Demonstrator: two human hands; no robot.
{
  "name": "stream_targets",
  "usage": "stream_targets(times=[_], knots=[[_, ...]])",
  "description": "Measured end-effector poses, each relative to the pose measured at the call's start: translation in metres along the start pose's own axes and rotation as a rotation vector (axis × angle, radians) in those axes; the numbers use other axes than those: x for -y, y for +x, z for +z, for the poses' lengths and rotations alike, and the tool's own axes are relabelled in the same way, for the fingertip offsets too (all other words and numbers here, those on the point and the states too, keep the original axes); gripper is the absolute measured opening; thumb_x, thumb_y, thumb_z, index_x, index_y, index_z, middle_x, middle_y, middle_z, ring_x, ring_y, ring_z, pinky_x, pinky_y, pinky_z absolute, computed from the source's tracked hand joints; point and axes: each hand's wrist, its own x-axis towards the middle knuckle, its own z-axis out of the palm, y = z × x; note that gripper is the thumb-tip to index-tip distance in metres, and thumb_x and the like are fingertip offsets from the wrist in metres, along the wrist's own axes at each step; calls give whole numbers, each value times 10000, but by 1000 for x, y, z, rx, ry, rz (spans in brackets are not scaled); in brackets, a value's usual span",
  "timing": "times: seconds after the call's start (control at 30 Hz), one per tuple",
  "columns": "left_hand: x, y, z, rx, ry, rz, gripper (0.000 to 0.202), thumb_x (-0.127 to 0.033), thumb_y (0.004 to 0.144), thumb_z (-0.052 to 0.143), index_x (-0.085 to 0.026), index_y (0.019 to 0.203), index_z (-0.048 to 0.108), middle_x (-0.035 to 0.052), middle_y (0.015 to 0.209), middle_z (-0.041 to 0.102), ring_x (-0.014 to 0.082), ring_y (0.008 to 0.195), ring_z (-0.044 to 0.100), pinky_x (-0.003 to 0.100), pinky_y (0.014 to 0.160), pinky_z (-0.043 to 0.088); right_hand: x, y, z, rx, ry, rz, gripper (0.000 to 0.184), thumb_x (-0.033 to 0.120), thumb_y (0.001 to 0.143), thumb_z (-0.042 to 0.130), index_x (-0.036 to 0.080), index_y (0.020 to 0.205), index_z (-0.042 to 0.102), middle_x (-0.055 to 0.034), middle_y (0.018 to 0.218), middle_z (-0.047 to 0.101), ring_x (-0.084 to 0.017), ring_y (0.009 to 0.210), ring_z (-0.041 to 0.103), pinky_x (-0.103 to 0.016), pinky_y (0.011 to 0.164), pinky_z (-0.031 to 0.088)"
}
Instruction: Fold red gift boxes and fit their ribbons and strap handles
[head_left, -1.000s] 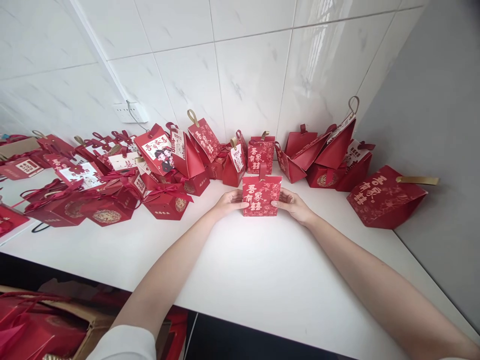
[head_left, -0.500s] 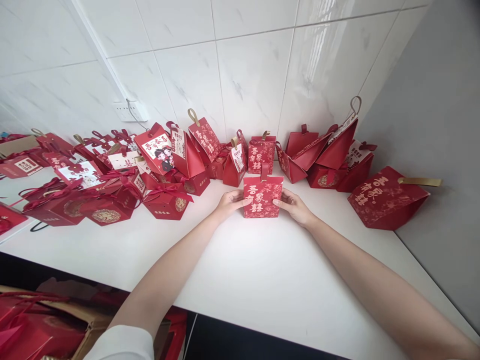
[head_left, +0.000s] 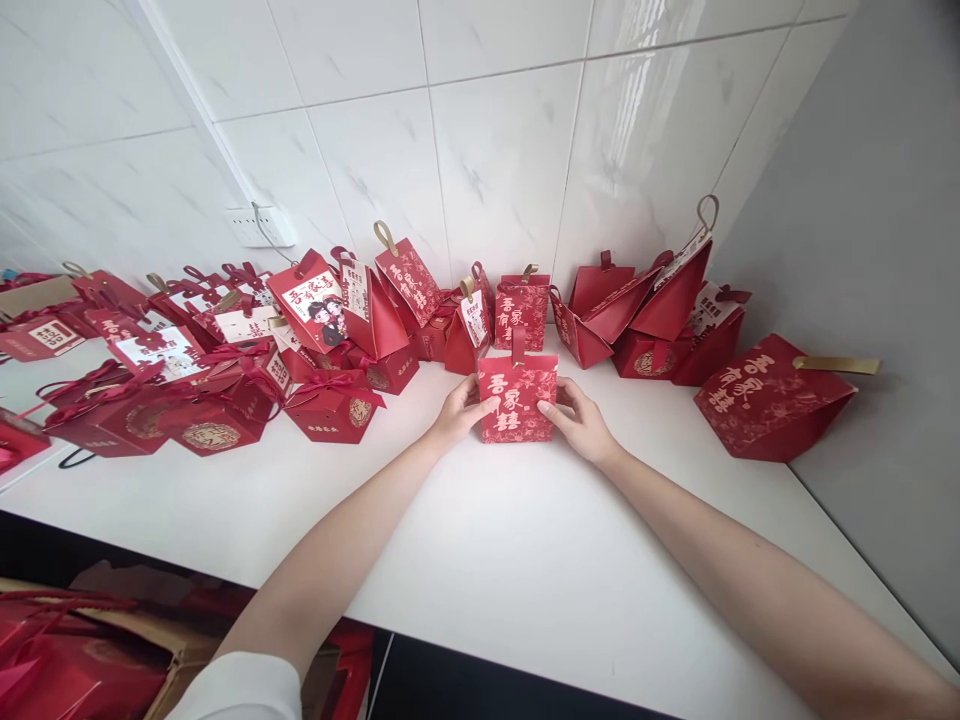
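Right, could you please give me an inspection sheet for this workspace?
Surface: white counter, no spills seen.
Job's things: small red box standing upright between both hands.
Clutter: red gift boxes crowded along the wall; big red bag lying at right.
Grippers: left hand and right hand grip the box's sides.
Cables: thin cord at the wall socket.
Surroundings: tiled wall; cardboard carton below the counter.

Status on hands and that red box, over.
Left hand and right hand grip red gift box by its sides. Upright on white counter. Other red boxes crowd close behind.
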Motion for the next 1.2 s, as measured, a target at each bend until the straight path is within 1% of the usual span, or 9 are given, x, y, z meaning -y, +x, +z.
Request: stream_targets(times=[0.1,0.2,0.3,0.43,0.57,0.77,0.9,1.07,1.2], knots=[[-19,-7,10,-97,13,68,433,-472,774,684,-177,1083,613,84,1113,682,222,996,644,323,871,506,11,-9,11,-110,-224,-146,540,411,882,594,291,1375,409,-74,1336,554,-272,1206,534,-451,1060,401],[-36,-13,22,-164,75,83,395,-437,767,699,-183,1067,658,76,1054,699,220,945,656,314,828,513,21,-17,22,-194,-410,-357,705,326,896,570,341,1491,192,-71,1538,296,-298,1372,359,-523,1112,329],[-45,-17,31,-191,172,91,277,-419,768,698,-163,875,709,57,880,708,202,840,650,298,760,507,25,-21,29,-146,-529,-524,706,272,887,567,427,1474,207,-5,1597,106,-315,1420,268,-558,1109,325],[-46,-18,34,-206,187,78,281,-422,792,671,-158,695,664,20,701,643,149,676,590,272,642,469,27,-22,30,-105,-555,-523,671,259,886,556,407,1471,262,-6,1592,129,-320,1413,278,-550,1108,330],[-45,-18,32,-205,165,61,350,-441,777,679,-156,594,591,-4,587,551,122,582,517,263,561,413,25,-22,28,-103,-652,-529,645,264,873,560,411,1456,324,14,1597,109,-344,1406,277,-564,1109,306],[-47,-19,30,-186,175,73,342,-434,773,685,-149,597,613,-7,580,523,113,575,487,262,562,389,26,-20,28,-124,-734,-566,700,241,849,588,437,1459,307,48,1608,0,-365,1432,200,-595,1123,229],[-47,-19,31,-183,163,85,354,-426,779,683,-144,582,600,-5,574,507,109,574,477,261,557,374,28,-19,25,-107,-748,-553,638,227,856,589,427,1425,383,47,1609,-50,-367,1444,161,-610,1119,218],[-46,-20,31,-187,189,92,343,-426,796,666,-137,619,620,0,591,523,107,576,479,258,560,376,27,-20,23,-96,-739,-559,533,227,879,576,397,1373,474,30,1612,-24,-358,1448,156,-606,1118,228],[-46,-21,32,-203,208,109,374,-414,801,661,-137,570,563,-12,569,477,95,561,446,252,547,355,28,-20,23,-96,-773,-568,504,237,902,557,384,1376,472,11,1612,-51,-348,1451,153,-598,1116,231]])
